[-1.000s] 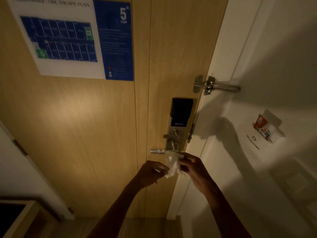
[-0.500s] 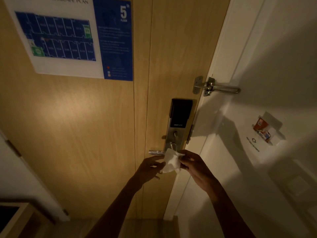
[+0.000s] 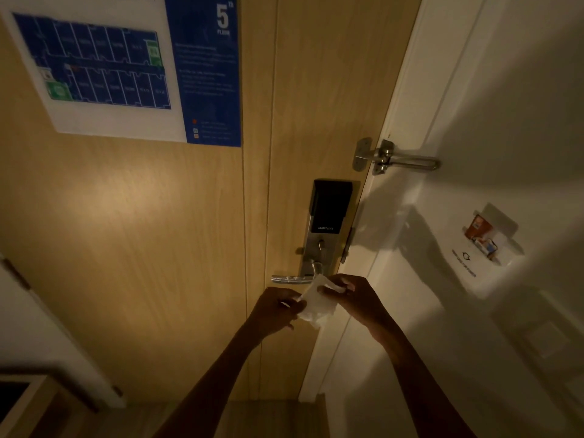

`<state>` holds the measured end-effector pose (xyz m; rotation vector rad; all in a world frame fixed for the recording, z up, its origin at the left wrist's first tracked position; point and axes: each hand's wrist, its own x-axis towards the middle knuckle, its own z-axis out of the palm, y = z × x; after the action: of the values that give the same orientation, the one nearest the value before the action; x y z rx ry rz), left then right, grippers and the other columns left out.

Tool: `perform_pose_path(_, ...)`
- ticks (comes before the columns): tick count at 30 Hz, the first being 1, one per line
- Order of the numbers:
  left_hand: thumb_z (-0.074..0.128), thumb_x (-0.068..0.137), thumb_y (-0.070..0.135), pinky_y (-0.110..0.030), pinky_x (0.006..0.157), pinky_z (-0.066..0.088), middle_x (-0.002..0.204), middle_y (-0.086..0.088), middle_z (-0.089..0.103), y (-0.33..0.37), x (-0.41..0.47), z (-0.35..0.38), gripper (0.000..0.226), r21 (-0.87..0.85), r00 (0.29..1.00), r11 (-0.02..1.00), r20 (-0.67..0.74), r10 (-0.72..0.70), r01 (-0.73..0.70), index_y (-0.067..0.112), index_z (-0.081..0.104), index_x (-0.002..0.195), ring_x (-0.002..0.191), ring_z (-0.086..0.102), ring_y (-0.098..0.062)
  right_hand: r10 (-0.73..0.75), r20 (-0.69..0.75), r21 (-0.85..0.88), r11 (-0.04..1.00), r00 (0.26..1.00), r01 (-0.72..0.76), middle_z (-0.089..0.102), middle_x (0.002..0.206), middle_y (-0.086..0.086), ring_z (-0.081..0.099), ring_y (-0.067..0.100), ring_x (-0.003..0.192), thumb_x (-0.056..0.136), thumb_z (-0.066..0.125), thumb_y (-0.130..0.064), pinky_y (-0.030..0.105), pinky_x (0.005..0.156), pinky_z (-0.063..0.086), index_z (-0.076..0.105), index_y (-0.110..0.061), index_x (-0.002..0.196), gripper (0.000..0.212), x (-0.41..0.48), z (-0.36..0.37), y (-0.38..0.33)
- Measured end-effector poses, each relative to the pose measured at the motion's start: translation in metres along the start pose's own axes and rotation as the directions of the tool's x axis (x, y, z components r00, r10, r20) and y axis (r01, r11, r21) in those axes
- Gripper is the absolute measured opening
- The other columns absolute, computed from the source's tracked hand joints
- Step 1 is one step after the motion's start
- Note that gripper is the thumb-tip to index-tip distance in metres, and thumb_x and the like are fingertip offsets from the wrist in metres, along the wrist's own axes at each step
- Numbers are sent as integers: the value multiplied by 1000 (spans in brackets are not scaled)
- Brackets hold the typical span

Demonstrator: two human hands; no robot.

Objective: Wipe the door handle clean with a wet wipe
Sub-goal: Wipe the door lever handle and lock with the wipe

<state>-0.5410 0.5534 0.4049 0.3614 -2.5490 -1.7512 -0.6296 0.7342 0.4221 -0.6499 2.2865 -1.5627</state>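
The left hand (image 3: 278, 306) and right hand (image 3: 357, 298) both hold the wet wipe (image 3: 316, 303) just below the door handle (image 3: 290, 278), getting it ready; next it must press on the handle.

My view is dim and warm-toned, with a soft pool of light on the wooden door (image 3: 132, 222) left of centre, fading to near black at the corners. I see hard arm shadows thrown rightward onto the white wall (image 3: 474, 311), so the light sits to my left. The wet wipe (image 3: 316, 300) is the brightest patch. The wide lens bends the door edges, and the poster (image 3: 126, 64) text is too soft to read.
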Motion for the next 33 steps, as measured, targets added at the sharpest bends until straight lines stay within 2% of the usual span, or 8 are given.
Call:
perform_pose_path(5,67,86,16,-30,61,62,97,-7,72,-5,0,0,25,-48,999,999,-27,-19,17,9,68,110,75,72,-13,-55,-77,-52,997,996,51,72,93,4,69,20,88,87,69,-25,29,73,58,72,-11,100,20,8,5,11)
perform_pose_path(8,69,84,13,-31,61,62,90,-8,74,-10,-1,-5,21,-218,993,972,-49,-106,93,7,70,104,71,73,-14,-70,-70,-94,994,995,63,70,99,1,68,15,91,87,69,-29,23,69,57,69,-11,109,28,6,4,7)
perform_pose_path(12,68,84,10,-33,65,60,94,-17,74,-11,-11,-7,19,-538,961,811,-3,-276,231,2,72,101,79,74,-27,-90,-77,-82,993,993,84,68,95,-6,65,8,88,88,68,-21,16,64,53,69,-13,107,21,4,2,-1)
perform_pose_path(15,64,87,15,-35,70,59,102,-18,73,-16,-19,-1,22,-611,948,735,92,-304,295,5,69,106,91,72,-33,-96,-69,-68,993,993,91,70,96,-5,66,10,90,89,67,-20,19,71,56,70,-14,105,17,3,2,0)
perform_pose_path(18,66,86,19,-37,72,59,105,-17,72,-17,-20,2,28,-575,958,769,127,-256,281,9,67,112,92,72,-33,-91,-35,-46,995,995,90,71,98,-2,68,13,92,89,67,-20,23,73,57,70,-15,103,16,2,2,-2)
perform_pose_path(24,68,86,15,-33,63,60,96,-8,74,-8,-12,1,36,-398,991,907,50,-126,135,34,63,116,70,71,-21,-103,13,-76,992,995,104,68,96,-4,65,8,90,90,65,-18,16,69,54,69,-13,104,15,4,-3,-7)
perform_pose_path(28,67,86,15,-37,63,62,90,-7,74,-11,-12,5,27,-258,1000,966,19,-23,27,21,68,112,70,73,-23,-84,-1,-107,991,996,83,68,98,-4,65,9,93,90,65,-21,16,69,54,70,-15,104,16,5,-6,-5)
perform_pose_path(33,67,86,15,-39,68,62,91,-7,76,-14,-17,9,17,-317,999,947,13,-49,51,17,71,102,76,75,-24,-72,-10,-113,991,997,70,67,102,-3,64,11,96,90,65,-23,18,71,55,70,-20,102,14,5,-9,-2)
